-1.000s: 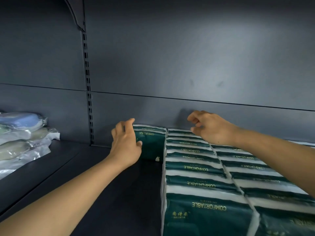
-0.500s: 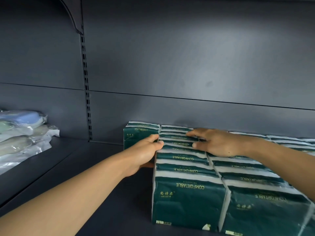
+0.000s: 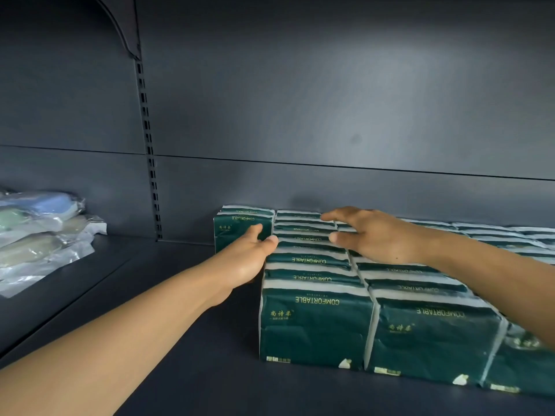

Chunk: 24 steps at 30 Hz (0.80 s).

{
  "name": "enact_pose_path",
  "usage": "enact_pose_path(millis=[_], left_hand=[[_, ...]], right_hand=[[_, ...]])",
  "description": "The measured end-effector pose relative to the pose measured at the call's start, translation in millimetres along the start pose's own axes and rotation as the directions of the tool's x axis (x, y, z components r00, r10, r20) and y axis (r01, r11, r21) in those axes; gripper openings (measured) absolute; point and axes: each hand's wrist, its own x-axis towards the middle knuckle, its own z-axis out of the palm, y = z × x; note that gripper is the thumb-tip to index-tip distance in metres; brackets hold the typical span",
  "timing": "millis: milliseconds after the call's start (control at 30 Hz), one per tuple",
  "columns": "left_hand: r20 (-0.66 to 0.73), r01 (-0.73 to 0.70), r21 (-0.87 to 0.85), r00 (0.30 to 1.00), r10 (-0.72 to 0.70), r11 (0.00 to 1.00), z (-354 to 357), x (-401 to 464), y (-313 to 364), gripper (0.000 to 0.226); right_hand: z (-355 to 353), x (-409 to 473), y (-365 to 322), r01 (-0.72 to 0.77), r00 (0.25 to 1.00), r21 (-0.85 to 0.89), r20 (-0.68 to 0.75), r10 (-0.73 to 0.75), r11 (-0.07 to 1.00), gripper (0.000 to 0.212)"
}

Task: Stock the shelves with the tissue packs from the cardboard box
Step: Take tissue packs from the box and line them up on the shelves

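Dark green tissue packs [image 3: 315,325] with white edges stand in rows on the dark shelf [image 3: 186,340], filling its right half from front to back. One lone pack [image 3: 237,226] stands at the back left of the rows, against the rear panel. My left hand [image 3: 249,259] lies flat against the left side of the leftmost row, fingers straight, just in front of the lone pack. My right hand [image 3: 372,235] rests palm down on top of the rear packs, fingers extended. The cardboard box is out of view.
Clear plastic bags [image 3: 39,232] holding pale blue and green items lie on the neighbouring shelf section at the left. A slotted upright [image 3: 148,145] divides the two sections. Bare shelf surface lies between the bags and the tissue rows.
My left hand has left the lone rear pack and come to the side of the left row. My right hand has flattened onto the pack tops. The view has dropped lower and closer.
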Motion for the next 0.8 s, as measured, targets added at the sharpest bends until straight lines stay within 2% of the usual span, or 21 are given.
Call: enact_pose_path(millis=[200,500,633,733,800], left_hand=[[0.053,-0.007,0.026,0.999,0.005,1.000,7.9,-29.1,2.5,0.059],[0.061,0.024,0.071,0.998,-0.028,0.997,13.7,-37.0,11.7,0.059],[0.051,0.038,0.095,0.998,-0.043,0.995,9.3,-40.7,15.6,0.063],[-0.013,-0.003,0.130,1.000,0.005,0.992,0.3,-48.6,19.9,0.060],[-0.060,-0.056,0.217,0.996,0.071,0.975,-5.4,-59.1,24.2,0.053]], right_hand=[[6.5,-21.6,-12.9,0.043,0.988,-0.100,0.155,-0.027,0.994,0.055],[11.1,-24.8,-17.6,0.045,0.988,-0.123,0.149,-0.026,0.991,0.055],[7.4,-30.2,-20.9,0.031,0.994,-0.086,0.110,-0.021,0.996,0.055],[-1.4,-41.3,-25.9,0.012,1.000,-0.043,-0.011,-0.013,0.999,0.055],[-7.9,-52.8,-31.7,0.010,0.995,-0.040,-0.098,-0.014,0.999,0.054]])
